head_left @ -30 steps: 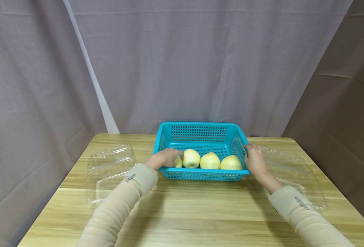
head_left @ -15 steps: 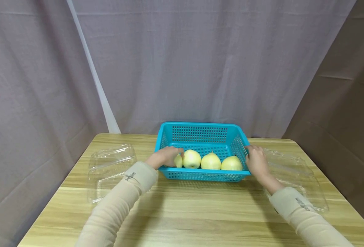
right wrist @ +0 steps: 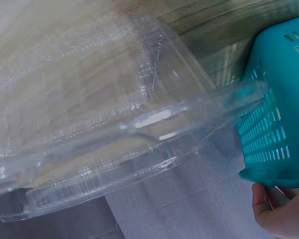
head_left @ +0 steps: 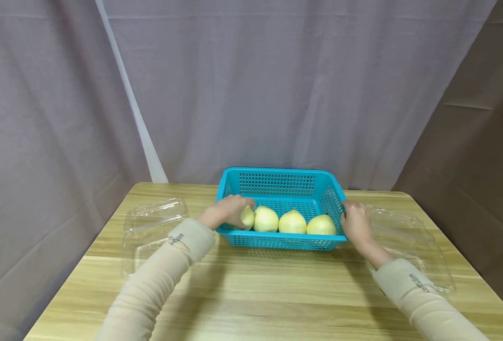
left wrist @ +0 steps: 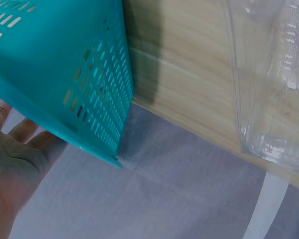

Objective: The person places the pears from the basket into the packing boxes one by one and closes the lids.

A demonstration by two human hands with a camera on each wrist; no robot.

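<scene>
Inside the blue plastic basket [head_left: 281, 242], several pale yellow pears lie in a row along the near wall. My left hand [head_left: 231, 210] reaches over the left rim, with fingers and thumb round the leftmost pear [head_left: 247, 218]. The left wrist view shows that hand [left wrist: 17, 164] past the rim; the pear is out of sight there. Beside it sits another pear [head_left: 266, 219]. My right hand [head_left: 357, 222] grips the basket's right rim; in the right wrist view its fingers [right wrist: 261, 201] curl at the rim's edge.
Clear plastic clamshell boxes stand with lids up on both sides: the left box [head_left: 155, 220] and the right box [head_left: 417, 251], which reaches close to the right hand. The wooden table [head_left: 277, 293] ends at a grey curtain [head_left: 255, 94] behind the basket.
My left hand has risen slightly and shifted round the leftmost pear, which shows more now. The right hand stays on the rim. The view has drifted a little.
</scene>
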